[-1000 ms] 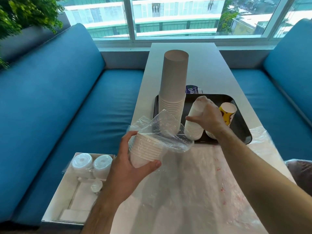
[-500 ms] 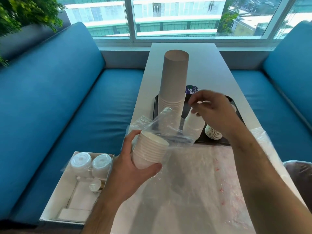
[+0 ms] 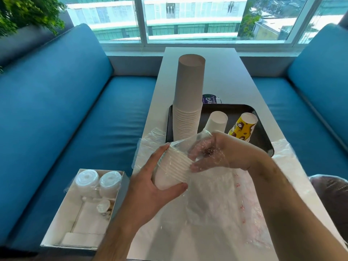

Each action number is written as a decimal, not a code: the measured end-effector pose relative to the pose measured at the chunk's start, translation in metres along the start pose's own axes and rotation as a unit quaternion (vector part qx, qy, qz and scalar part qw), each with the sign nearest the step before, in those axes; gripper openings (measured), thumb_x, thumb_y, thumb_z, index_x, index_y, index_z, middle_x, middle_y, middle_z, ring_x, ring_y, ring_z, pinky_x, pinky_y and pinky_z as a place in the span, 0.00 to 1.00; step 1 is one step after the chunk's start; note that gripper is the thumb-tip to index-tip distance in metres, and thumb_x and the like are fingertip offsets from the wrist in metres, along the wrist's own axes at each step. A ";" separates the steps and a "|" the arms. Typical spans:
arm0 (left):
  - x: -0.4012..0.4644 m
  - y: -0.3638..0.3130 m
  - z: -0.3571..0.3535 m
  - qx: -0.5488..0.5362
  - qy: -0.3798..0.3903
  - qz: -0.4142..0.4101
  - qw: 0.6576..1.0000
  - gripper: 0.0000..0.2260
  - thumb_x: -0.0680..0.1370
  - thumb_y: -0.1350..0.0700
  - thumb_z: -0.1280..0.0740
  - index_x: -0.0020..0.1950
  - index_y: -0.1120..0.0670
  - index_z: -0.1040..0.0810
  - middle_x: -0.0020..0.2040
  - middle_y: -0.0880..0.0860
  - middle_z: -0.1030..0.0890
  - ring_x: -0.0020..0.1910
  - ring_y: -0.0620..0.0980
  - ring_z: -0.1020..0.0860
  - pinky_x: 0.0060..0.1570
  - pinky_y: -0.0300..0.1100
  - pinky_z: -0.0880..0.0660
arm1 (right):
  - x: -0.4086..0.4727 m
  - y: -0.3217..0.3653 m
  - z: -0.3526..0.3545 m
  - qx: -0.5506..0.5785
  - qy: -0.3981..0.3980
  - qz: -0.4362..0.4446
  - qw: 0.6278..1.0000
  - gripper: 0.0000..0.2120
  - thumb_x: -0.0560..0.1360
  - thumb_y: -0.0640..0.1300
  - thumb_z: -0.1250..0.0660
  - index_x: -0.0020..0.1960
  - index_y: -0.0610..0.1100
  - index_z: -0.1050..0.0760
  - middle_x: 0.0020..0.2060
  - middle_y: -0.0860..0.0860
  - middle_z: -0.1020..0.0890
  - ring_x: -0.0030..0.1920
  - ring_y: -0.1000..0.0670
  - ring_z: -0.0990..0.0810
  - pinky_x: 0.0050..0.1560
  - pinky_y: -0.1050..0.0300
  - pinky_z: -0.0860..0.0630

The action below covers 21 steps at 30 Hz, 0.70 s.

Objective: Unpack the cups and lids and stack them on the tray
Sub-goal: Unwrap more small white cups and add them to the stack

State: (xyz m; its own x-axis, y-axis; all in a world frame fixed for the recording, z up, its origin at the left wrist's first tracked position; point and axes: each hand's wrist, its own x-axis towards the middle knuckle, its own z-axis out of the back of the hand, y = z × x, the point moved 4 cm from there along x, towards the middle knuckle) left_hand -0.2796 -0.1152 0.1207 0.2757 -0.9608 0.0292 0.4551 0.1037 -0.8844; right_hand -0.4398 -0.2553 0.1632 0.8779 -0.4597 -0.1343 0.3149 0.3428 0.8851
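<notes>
The left hand (image 3: pixel 150 187) wraps its fingers and thumb round a short stack of white cups (image 3: pixel 174 169), held tilted above the near end of the table (image 3: pixel 199 72). The right hand (image 3: pixel 212 153) reaches into the clear plastic sleeve (image 3: pixel 190 146) at the stack's mouth, its fingers seen through the film and curled at the rims; whether they pinch the cups or only the wrap cannot be told. The step in hand looks like freeing this stack from its wrap. Next, the right hand would need to draw the cups out while the left keeps the sleeve back, then carry them to the black tray (image 3: pixel 263 140) just beyond, where 1 tall stack (image 3: pixel 188 102), 1 small white stack (image 3: pixel 216 122) and 1 yellow printed cup (image 3: pixel 243 129) already stand. Lids (image 3: pixel 98 180) wait in a box (image 3: pixel 56 228) on the bench to the left, still wrapped.
</notes>
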 end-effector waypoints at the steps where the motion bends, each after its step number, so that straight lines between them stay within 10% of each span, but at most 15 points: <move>1: 0.000 0.000 -0.001 0.001 -0.001 -0.001 1.000 0.40 0.64 0.45 0.19 0.68 0.24 0.36 0.57 0.37 0.20 0.51 0.36 0.21 0.45 0.27 0.24 | 0.000 -0.001 -0.002 -0.001 -0.010 0.010 1.000 0.08 0.73 0.41 0.25 0.53 0.44 0.14 0.48 0.50 0.14 0.50 0.45 0.16 0.56 0.51 0.18; 15: -0.005 0.002 0.002 0.051 -0.001 -0.012 0.999 0.37 0.65 0.33 0.27 0.66 0.19 0.45 0.59 0.28 0.28 0.57 0.33 0.26 0.55 0.36 0.24 | -0.009 0.001 0.007 0.080 -0.148 0.013 0.986 0.15 0.68 0.50 0.25 0.49 0.41 0.15 0.50 0.43 0.17 0.53 0.38 0.20 0.61 0.37 0.24; 21: -0.006 -0.004 0.002 0.039 0.004 -0.012 0.999 0.38 0.62 0.30 0.29 0.67 0.20 0.44 0.63 0.37 0.24 0.57 0.38 0.23 0.56 0.37 0.23 | -0.006 0.007 -0.010 0.046 -0.101 0.010 0.994 0.07 0.71 0.48 0.25 0.48 0.49 0.13 0.59 0.53 0.21 0.60 0.52 0.22 0.63 0.48 0.22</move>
State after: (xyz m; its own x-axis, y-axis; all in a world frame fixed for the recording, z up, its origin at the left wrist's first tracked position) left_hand -0.2810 -0.1096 0.1247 0.2577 -0.9651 0.0471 0.5264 0.0993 -0.8444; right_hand -0.4388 -0.2417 0.1658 0.7900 -0.6123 -0.0322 0.2559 0.2815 0.9248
